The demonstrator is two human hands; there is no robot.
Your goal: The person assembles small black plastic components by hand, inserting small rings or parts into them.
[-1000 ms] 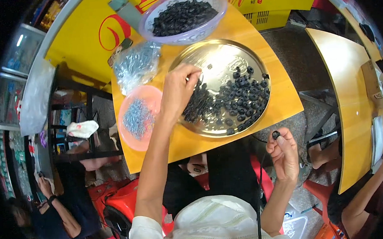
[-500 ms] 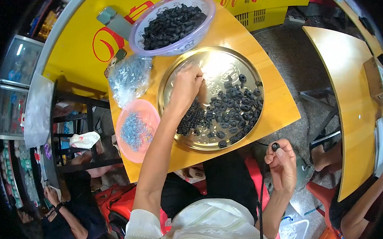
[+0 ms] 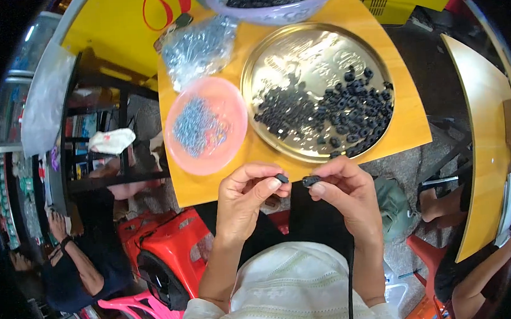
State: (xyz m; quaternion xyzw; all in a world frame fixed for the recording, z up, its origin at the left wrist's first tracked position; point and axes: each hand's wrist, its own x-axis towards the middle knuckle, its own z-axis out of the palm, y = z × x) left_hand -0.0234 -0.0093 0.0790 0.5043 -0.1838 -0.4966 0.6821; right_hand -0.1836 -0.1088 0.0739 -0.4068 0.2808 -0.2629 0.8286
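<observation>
Just off the table's near edge, my left hand [image 3: 241, 199] pinches a small dark piece [image 3: 281, 178] between thumb and fingers. Close to it, my right hand [image 3: 353, 197] grips a small black ring-like part [image 3: 310, 181]; a narrow gap separates the two pieces. Beyond the hands lies a round gold metal tray [image 3: 296, 50]. On its left side is a heap of tiny black pieces [image 3: 284, 109], and on its right are many larger black ring-like parts [image 3: 360, 110]. The exact kind of these parts is too small to tell.
Left of the tray, a pink bowl [image 3: 180, 160] holds small blue-grey pieces. Behind it lies a clear plastic bag [image 3: 200, 47] of similar pieces. A lilac basin [image 3: 285, 12] full of black parts stands at the back. Red stools [image 3: 171, 250] and two seated people flank me.
My left hand has come back from the tray to my lap side, now pinching a small piece. My right hand has moved left toward it with its black part. The view has shifted.
</observation>
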